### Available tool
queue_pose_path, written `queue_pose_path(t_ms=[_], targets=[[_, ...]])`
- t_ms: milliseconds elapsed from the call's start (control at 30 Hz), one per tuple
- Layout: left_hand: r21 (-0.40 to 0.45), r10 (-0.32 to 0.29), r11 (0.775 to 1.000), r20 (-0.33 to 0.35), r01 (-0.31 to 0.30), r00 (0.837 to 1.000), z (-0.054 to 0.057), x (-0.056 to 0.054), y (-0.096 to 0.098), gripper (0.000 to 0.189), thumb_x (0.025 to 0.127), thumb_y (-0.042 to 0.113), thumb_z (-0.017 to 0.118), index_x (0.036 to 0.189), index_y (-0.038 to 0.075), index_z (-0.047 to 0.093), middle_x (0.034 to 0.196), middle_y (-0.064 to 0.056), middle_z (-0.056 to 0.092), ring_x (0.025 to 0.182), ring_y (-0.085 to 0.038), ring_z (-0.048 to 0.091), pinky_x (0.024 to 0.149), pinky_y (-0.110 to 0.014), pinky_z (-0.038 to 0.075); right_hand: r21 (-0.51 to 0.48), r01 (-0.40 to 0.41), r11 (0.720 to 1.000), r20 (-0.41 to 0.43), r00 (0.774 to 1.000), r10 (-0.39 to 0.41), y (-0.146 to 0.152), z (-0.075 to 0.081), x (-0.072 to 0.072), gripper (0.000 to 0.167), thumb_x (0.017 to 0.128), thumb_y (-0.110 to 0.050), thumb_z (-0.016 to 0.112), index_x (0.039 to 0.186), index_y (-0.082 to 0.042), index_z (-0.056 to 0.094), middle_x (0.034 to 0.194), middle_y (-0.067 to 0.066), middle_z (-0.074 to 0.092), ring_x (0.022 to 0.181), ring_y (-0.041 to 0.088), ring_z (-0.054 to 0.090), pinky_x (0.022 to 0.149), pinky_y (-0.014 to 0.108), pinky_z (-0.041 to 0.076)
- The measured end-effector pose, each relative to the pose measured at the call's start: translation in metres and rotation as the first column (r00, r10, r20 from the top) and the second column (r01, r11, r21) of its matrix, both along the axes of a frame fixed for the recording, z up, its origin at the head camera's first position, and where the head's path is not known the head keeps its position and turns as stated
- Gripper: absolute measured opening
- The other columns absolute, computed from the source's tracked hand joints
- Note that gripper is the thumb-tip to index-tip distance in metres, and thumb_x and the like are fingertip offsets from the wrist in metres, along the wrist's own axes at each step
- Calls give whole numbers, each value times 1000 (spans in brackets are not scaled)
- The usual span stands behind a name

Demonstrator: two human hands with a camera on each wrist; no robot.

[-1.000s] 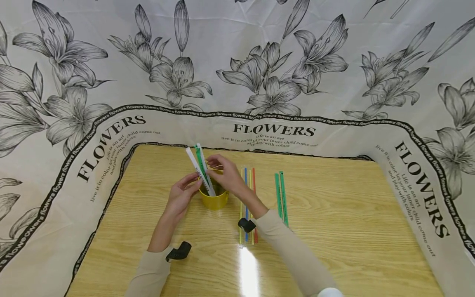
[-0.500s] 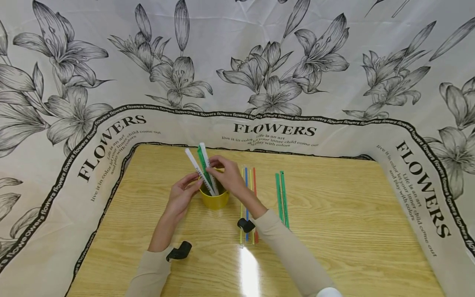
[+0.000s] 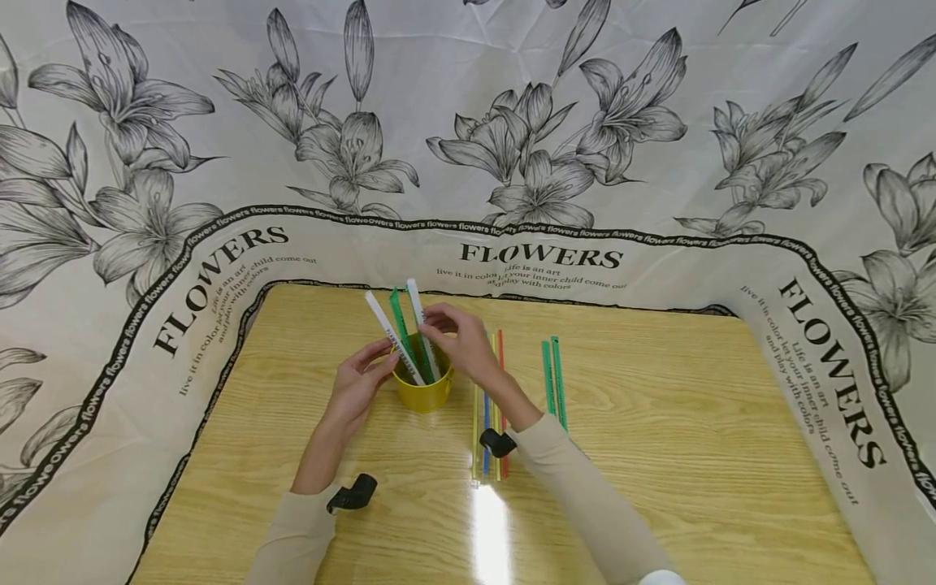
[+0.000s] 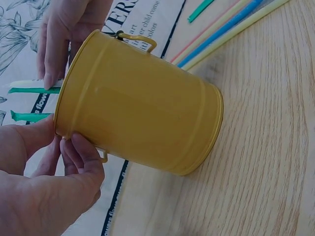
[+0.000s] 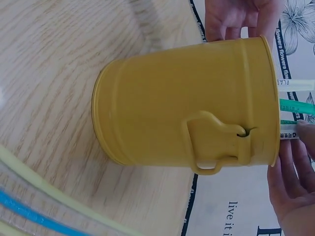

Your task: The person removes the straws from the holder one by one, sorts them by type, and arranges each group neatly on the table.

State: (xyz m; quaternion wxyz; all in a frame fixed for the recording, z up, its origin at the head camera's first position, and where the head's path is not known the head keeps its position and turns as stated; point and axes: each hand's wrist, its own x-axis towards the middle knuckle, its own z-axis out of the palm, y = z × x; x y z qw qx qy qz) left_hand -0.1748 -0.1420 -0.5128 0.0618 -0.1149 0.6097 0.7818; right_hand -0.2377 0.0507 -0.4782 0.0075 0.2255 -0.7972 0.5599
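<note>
The lower ends of the white straws (image 3: 382,318) and green straws (image 3: 401,321) are hidden in the yellow bucket (image 3: 424,398); at right, the near ends of two other green straws (image 3: 559,380) are covered by the right sleeve (image 3: 592,496).

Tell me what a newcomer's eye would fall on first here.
The yellow container, between the left hand and the right hand, would probably stand out first, with white and green sticks leaning out of its top. Next come the large black flowers on the white cloth behind it. Right of the container, red, blue and yellow sticks lie on the wooden table.
</note>
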Motion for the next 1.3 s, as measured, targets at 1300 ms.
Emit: queue_pose_path(t_ms=[1300], targets=[[8,7,1000,22,-7,1000,0,0,1,41,103,3,62,142,-4,54,137,-12,51,110,-11,60,94,-22,54,-523,181,833,252,966,-52,64,43,-16,30,95,10,66,124,9,57,97,4,69,87,14,72,86,39,62]])
